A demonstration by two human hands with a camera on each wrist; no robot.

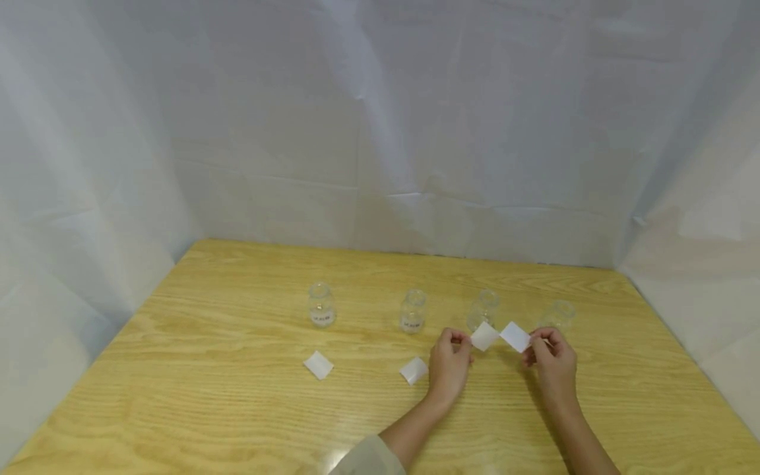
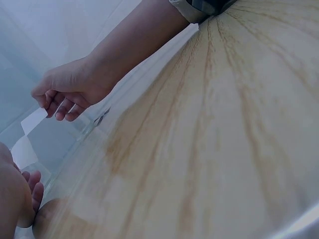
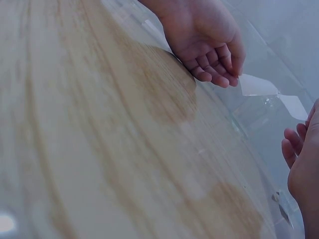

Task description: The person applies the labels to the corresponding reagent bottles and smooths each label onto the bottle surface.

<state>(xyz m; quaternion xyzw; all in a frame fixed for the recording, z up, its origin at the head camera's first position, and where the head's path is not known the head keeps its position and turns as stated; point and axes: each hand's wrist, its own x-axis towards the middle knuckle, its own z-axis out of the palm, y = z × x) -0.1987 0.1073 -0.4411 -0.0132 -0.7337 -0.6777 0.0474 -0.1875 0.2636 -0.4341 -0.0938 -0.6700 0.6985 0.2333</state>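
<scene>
My left hand pinches a small creamy-white square of paper by its edge. A whiter square is held the same way by my right hand. In the head view the two squares are corner to corner, in front of a clear glass jar. Behind my right hand stands another clear jar, partly hidden by it. The right wrist view shows the left hand's square meeting the right hand's square at a corner.
To the left stand two glass jars, one farther left and one nearer my hands, both with dark lettering on white low on their fronts. In front of them lie two pale paper squares, one at left, one beside my left hand. White sheeting encloses the wooden table.
</scene>
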